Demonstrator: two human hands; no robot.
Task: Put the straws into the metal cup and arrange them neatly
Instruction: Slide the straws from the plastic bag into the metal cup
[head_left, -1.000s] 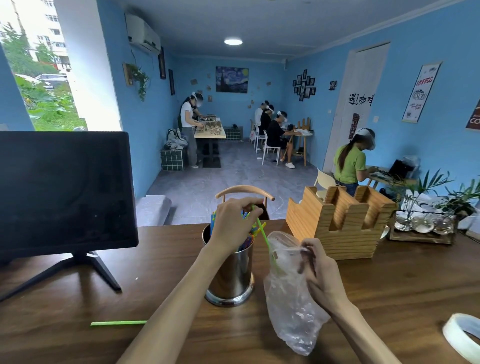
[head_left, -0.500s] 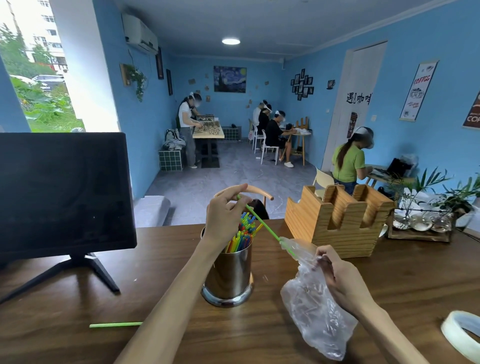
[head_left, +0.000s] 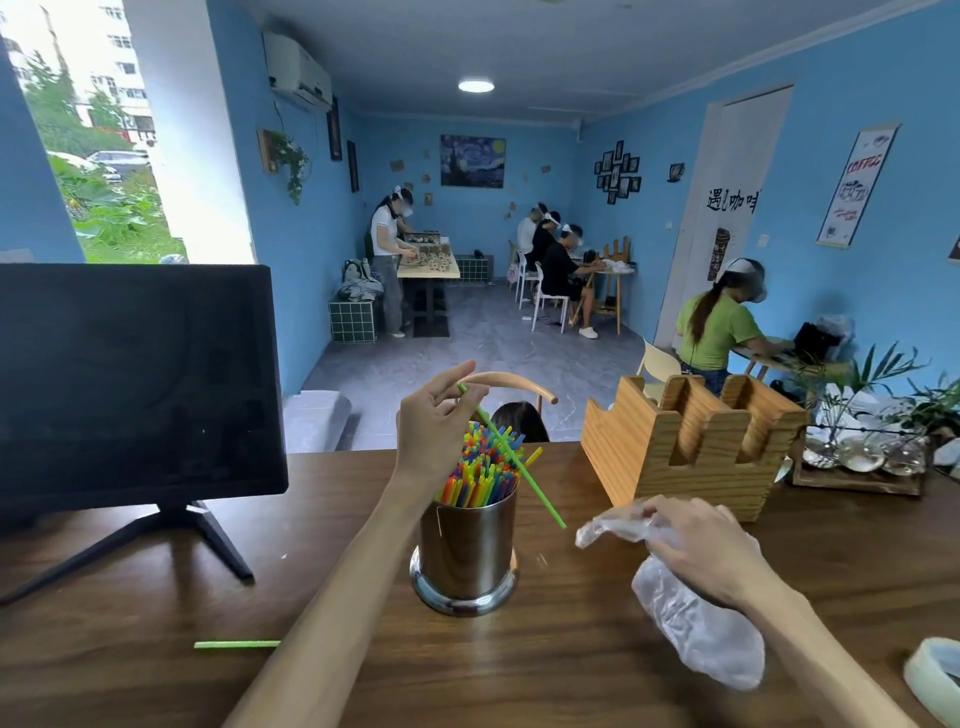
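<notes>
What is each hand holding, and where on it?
Left hand pinches a green straw near its top end; right hand grips the plastic bag near its neck.

Bright daylight from overexposed window (head_left: 104, 130), ceiling lamp (head_left: 476, 85) glow, wide-angle bending at edges, slight softness.

View: single head-worn wide-angle camera.
Facing: forward and down, over the dark wooden table (head_left: 156, 597).
Nearness: close above both hands; room beyond them.
</notes>
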